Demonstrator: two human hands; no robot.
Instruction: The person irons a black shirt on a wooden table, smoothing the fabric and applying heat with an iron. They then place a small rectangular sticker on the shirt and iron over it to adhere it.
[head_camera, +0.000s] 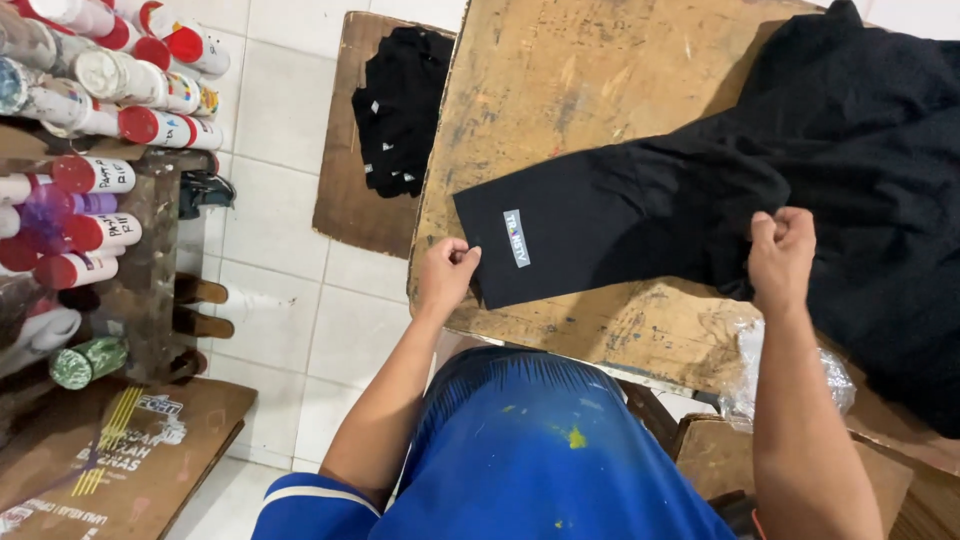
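Head view, from the left: a rack of white squeeze bottles with red caps (95, 175) stands beside the tiled floor, and a small wooden board carries a stack of folded black garments (398, 105). Next comes the worn wooden bench (560, 90), where a black shirt (850, 130) lies spread, its sleeve (600, 225) stretched flat toward the left with a small pale printed patch (516, 238) near the cuff. The left hand (445, 272) pinches the cuff's lower corner, fingers closed on the cloth. The right hand (782, 250) is bunched shut on the fabric where the sleeve meets the body. The sleeve lies between both hands. Crumpled clear plastic (745, 375) hangs at the bench's near edge.
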